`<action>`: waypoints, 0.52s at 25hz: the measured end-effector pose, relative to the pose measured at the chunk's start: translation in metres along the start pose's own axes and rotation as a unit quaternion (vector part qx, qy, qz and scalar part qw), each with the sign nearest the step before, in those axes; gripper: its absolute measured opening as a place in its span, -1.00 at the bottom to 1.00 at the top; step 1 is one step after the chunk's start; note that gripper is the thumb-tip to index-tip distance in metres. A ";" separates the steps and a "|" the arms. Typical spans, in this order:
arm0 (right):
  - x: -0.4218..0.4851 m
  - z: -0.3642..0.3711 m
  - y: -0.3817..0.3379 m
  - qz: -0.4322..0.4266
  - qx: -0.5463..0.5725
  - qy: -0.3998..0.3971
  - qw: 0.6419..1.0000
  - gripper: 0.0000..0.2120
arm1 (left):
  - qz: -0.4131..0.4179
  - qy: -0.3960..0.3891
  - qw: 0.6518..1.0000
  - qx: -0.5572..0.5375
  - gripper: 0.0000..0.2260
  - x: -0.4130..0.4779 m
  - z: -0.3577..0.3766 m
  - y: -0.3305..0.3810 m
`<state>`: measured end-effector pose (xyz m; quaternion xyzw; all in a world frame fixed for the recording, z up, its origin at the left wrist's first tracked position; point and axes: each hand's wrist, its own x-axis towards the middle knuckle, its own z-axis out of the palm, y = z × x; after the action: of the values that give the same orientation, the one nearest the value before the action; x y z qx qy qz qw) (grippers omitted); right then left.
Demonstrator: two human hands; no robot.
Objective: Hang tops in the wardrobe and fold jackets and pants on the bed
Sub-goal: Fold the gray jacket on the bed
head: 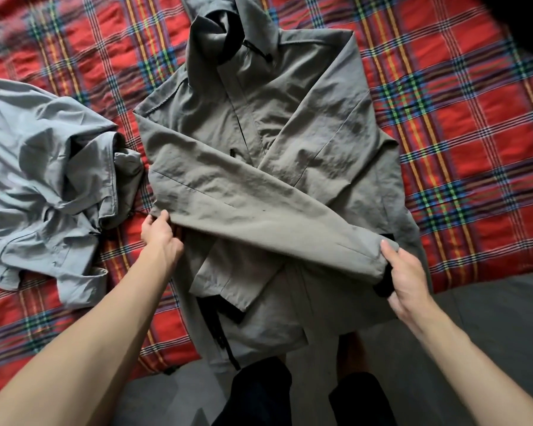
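Observation:
A grey hooded jacket (259, 124) lies front-up on the red plaid bed (462, 124), its hem hanging over the near edge. Both sleeves are folded across the chest, one crossing over the other. The upper sleeve (259, 216) runs from the left shoulder down to the right. My left hand (159, 232) pinches that sleeve's lower edge near the jacket's left side. My right hand (405, 281) grips the sleeve's end at its black cuff (385, 281).
A crumpled light grey garment (43, 179) lies on the bed to the left of the jacket. The grey floor (490, 318) shows at the lower right, and my dark trouser legs (259, 392) stand against the bed's near edge. Something dark fills the top right corner.

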<state>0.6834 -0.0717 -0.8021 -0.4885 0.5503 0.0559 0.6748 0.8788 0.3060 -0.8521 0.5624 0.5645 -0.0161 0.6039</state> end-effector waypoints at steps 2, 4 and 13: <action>-0.006 0.001 -0.004 -0.090 -0.218 0.064 0.970 -0.85 | 0.002 0.008 1.000 -0.002 -0.81 0.009 0.000 -0.003; -0.007 -0.003 -0.009 -0.227 -0.376 0.133 0.889 -0.69 | 0.033 0.045 0.997 0.061 -0.74 0.004 0.001 0.003; 0.028 0.002 -0.010 -0.396 -0.566 -0.002 0.723 -0.66 | 0.664 -0.207 0.464 0.549 -0.57 -0.036 0.030 0.021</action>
<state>0.7015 -0.0883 -0.8186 -0.9529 0.1715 0.0858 0.2350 0.8991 0.2709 -0.8209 0.9639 -0.2448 -0.0329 0.0990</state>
